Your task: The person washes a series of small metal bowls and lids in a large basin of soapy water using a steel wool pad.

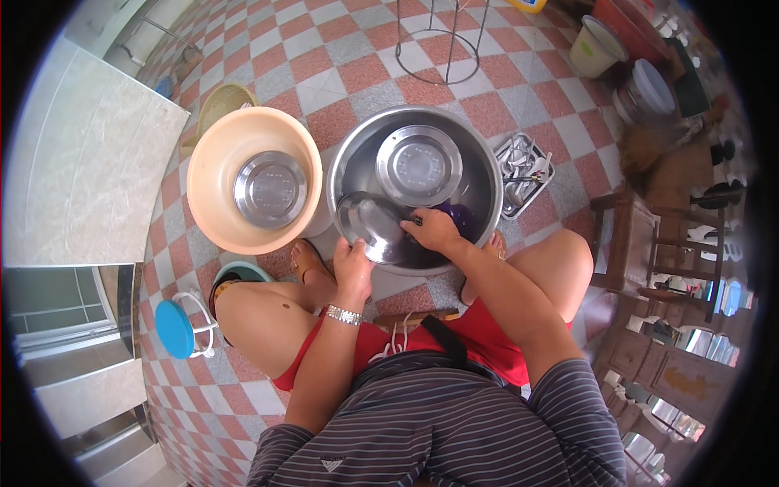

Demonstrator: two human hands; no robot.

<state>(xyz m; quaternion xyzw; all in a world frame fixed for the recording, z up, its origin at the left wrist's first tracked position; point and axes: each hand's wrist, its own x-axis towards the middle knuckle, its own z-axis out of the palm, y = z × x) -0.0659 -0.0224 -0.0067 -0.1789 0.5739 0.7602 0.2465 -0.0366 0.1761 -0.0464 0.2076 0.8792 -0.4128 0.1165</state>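
A shiny round metal dish is tilted over the near left part of a large metal basin. My left hand is closed on the dish's near rim. At its right edge, my right hand has its fingers closed, with a small dark thing at the fingertips that I cannot make out. A wide-rimmed metal plate lies in the basin beyond the dish. Something purple shows beside my right hand, partly hidden.
Left of the metal basin stands a peach plastic basin holding another metal plate. A metal tray of spoons and other utensils sits at the right. Farther off are a wire stand and several buckets. A wooden stool is near my right knee.
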